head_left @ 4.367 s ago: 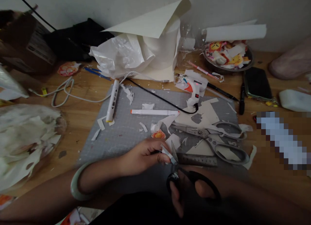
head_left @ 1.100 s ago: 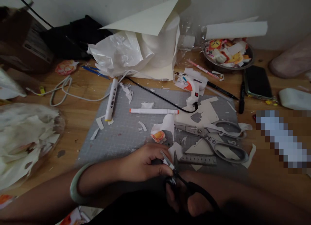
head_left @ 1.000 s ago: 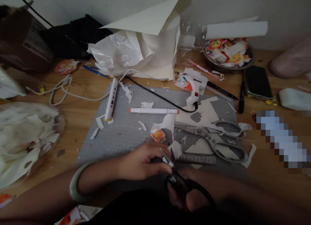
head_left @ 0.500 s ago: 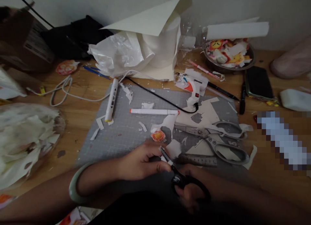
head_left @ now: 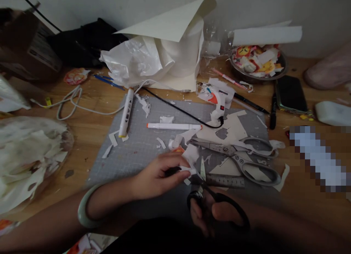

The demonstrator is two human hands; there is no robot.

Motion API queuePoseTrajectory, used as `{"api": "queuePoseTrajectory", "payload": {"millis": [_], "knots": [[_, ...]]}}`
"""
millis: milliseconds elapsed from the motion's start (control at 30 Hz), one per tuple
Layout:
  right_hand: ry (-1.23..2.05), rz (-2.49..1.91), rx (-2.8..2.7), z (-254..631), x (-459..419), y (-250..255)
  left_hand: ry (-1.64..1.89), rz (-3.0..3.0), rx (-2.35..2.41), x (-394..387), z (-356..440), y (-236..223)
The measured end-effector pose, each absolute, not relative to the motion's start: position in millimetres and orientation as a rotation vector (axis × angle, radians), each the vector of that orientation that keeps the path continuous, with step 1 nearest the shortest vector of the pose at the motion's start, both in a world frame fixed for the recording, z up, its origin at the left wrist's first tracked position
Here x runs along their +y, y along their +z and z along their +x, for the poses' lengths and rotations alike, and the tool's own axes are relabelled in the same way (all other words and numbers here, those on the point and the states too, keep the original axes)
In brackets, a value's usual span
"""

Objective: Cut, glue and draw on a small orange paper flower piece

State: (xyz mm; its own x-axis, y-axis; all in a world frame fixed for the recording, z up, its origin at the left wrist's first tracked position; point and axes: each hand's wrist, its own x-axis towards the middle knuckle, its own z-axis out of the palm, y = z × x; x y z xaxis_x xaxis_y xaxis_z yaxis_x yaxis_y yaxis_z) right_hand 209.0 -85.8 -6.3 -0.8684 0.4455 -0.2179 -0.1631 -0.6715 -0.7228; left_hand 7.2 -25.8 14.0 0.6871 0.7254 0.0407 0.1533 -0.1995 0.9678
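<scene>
My left hand (head_left: 159,173), a pale green bangle (head_left: 83,210) on its wrist, pinches a small white paper cutout (head_left: 189,159) over the near edge of the grey cutting mat (head_left: 137,148). My right hand (head_left: 216,213) grips the black-handled scissors (head_left: 208,195); the blades stand apart and point up at the paper. Part of the cutout is hidden behind my fingers.
Large metal scissors (head_left: 238,155) and a steel ruler (head_left: 225,180) lie right of my hands. Two white markers (head_left: 174,126) (head_left: 126,113), a glue gun (head_left: 219,104) with its black cord, paper scraps, a phone (head_left: 291,94), a bowl of cutouts (head_left: 257,62) and a paper roll crowd the wooden table.
The scissors' blades have opened again and the handles moved slightly nearer to me. My left hand has turned the paper cutout, which now hangs further up over the mat.
</scene>
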Motion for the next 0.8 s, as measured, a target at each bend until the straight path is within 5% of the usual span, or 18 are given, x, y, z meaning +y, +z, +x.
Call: {"api": "queuePoseTrajectory", "payload": {"millis": [333, 800], "knots": [[2.573, -0.517, -0.912, 210, -89, -19, 0.914, 1.078, 1.01, -12, 2, 8], [2.497, -0.478, -0.954, 210, -96, -36, 1.147, 0.892, 1.045, 10, -5, -4]]}}
